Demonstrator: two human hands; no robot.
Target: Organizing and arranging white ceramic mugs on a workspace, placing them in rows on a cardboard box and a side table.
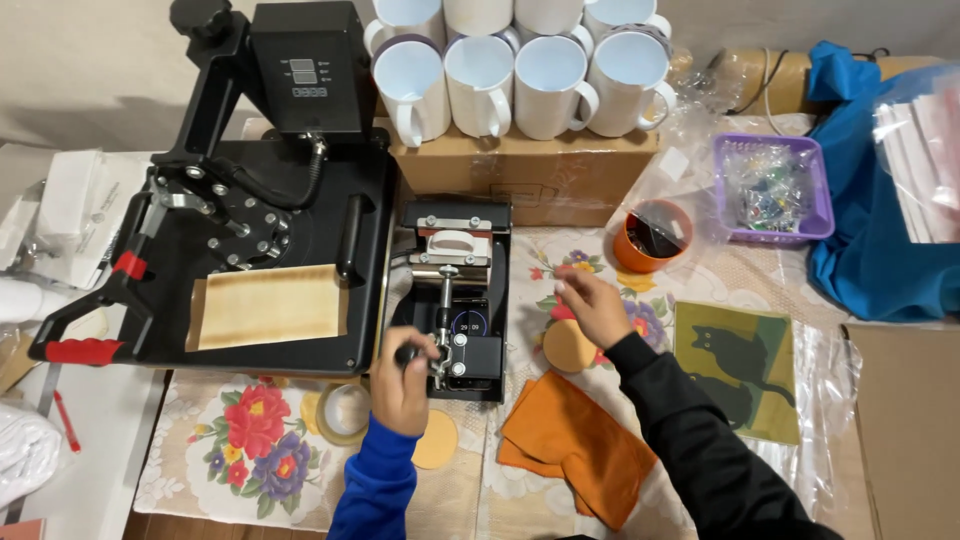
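Observation:
My left hand (405,378), in a blue sleeve, is closed on the black knob of the lever of a small black mug press (470,345). A white mug (453,245) lies clamped in the press. My right hand (590,305), in a black sleeve, hovers over the floral tablecloth just right of the press. Its fingers are slightly apart and nothing shows in them. A round orange disc (568,348) lies right under its wrist, and a folded orange cloth (570,440) lies nearer to me.
A big black flat heat press (270,200) with a tan sheet (268,305) on its plate stands at left. Several white mugs (500,80) sit on a cardboard box (530,175) behind. Also here: orange cup (650,235), purple basket (770,190), cat picture (735,365), tape roll (343,410), blue cloth (860,260).

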